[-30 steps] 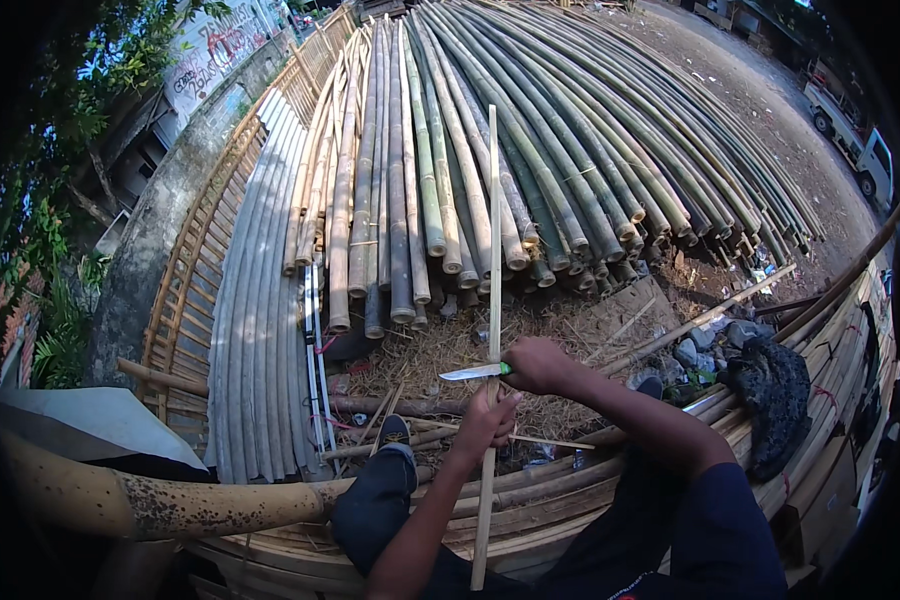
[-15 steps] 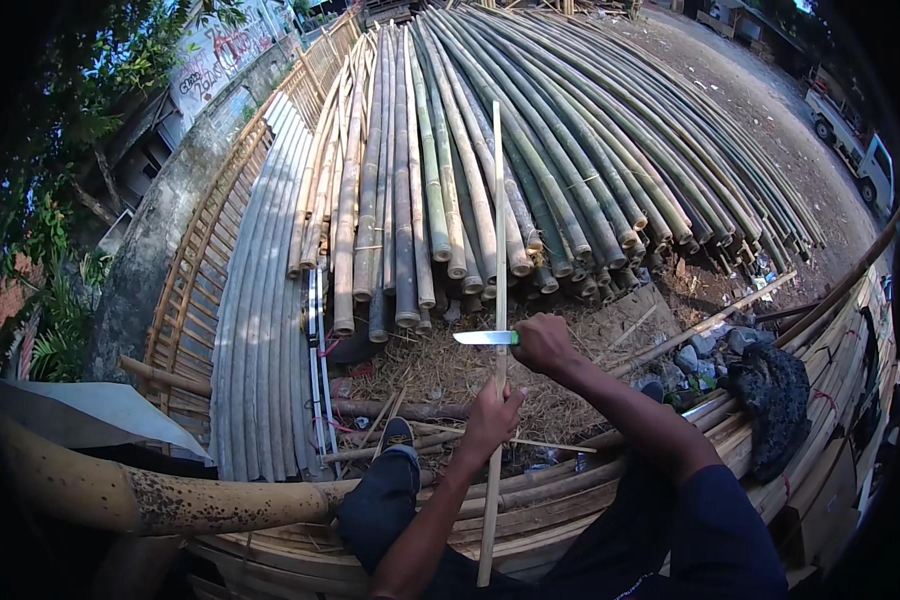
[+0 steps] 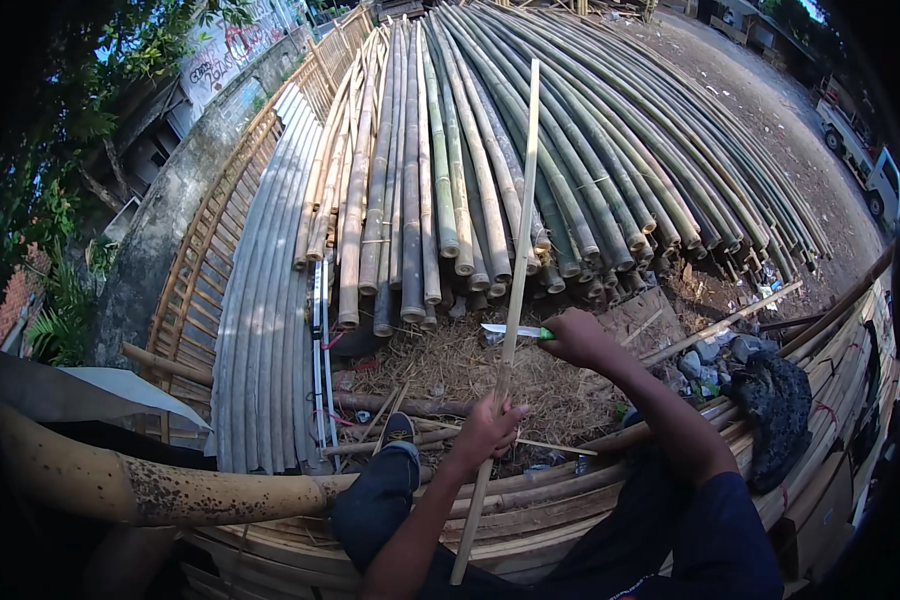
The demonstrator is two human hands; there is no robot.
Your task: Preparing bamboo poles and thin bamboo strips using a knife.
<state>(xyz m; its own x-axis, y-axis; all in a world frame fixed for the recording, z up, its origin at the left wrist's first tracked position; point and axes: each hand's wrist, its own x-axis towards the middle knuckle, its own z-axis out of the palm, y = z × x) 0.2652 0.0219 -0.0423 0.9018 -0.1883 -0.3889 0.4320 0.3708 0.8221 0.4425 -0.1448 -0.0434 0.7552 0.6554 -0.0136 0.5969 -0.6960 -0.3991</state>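
We are shaving the bamboo strip (image 3: 516,260): our left hand (image 3: 485,432) pinches it upright, our right hand (image 3: 577,337) clamps the knife (image 3: 515,331) against it, needing a steady stroke along the strip.

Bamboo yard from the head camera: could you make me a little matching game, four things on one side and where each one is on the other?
Things:
1. knife
2. thin bamboo strip
3. pile of long bamboo poles
4. thick speckled bamboo pole

Places:
A. lying across the lower left of the picture
B. in the grip of the right hand, blade across the strip
C. spread over the ground ahead
D. held by the left hand, pointing away from the person

Pairs: 1-B, 2-D, 3-C, 4-A
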